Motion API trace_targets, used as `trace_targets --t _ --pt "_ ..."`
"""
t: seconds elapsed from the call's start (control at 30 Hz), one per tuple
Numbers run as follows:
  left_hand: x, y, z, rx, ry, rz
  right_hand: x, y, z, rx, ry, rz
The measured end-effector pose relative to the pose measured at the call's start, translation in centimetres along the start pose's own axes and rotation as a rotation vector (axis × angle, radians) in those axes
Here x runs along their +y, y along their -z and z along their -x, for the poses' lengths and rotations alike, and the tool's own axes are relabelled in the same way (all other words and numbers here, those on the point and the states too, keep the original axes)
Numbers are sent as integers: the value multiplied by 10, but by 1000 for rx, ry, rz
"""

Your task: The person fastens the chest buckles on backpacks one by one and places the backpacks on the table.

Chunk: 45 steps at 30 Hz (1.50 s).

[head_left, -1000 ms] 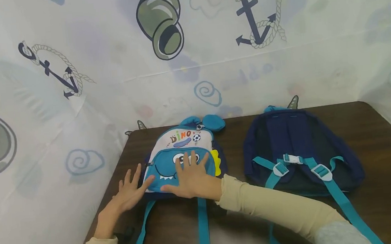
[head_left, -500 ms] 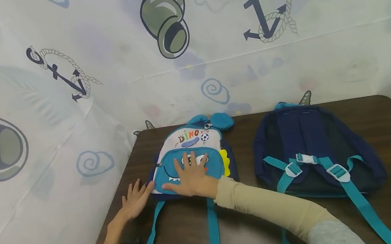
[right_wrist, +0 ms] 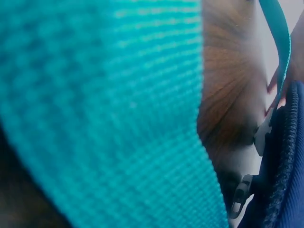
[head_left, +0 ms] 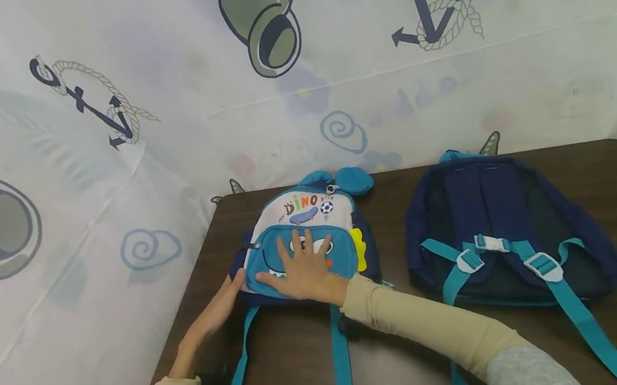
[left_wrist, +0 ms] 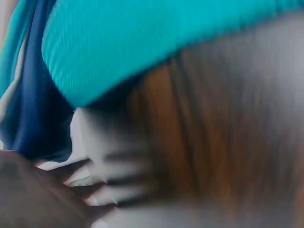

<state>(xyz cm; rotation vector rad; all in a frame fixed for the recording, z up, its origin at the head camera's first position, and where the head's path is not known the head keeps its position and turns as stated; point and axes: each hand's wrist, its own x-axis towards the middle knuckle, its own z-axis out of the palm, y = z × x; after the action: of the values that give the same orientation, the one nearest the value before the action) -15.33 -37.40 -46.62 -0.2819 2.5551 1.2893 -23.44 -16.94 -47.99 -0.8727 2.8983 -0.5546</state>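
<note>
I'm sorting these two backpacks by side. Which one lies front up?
The left backpack, under the right hand: its DINO print and teal monster pocket face up. The right backpack shows its navy back panel and buckled straps.

Soft, even light is filling the head view, casting only faint shadows under the arms, and the edges are bending slightly. Both wrist views are sitting too close and blurring heavily, the teal strap (right_wrist: 109, 114) smearing.

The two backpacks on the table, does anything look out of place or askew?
Mostly tidy. The navy backpack lies face down, straps up, while the dino backpack lies face up under the right hand; its straps trail off the table edge.
</note>
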Motion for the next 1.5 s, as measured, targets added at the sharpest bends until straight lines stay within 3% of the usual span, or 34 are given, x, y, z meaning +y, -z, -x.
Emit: trace_targets --t 0.1,0.2,0.37,0.63,0.83,1.07,1.3,1.5 --pt "6 -7 -3 19 -141 222 2 5 0 17 13 -38" --pt "13 -17 -4 86 -238 423 2 11 2 23 28 -84" --pt "29 -33 -5 245 -340 567 4 15 6 11 33 -147" --pt "52 -41 -6 397 -446 524 8 16 8 40 25 -212" --pt "68 -44 -7 465 -535 454 12 20 11 56 19 -251" --pt "91 -48 -5 546 -676 428 13 25 18 108 58 -433" --pt "117 -45 -6 532 -815 321 17 25 19 207 85 -559" --pt "135 -42 -5 462 -886 293 21 27 22 254 129 -698"
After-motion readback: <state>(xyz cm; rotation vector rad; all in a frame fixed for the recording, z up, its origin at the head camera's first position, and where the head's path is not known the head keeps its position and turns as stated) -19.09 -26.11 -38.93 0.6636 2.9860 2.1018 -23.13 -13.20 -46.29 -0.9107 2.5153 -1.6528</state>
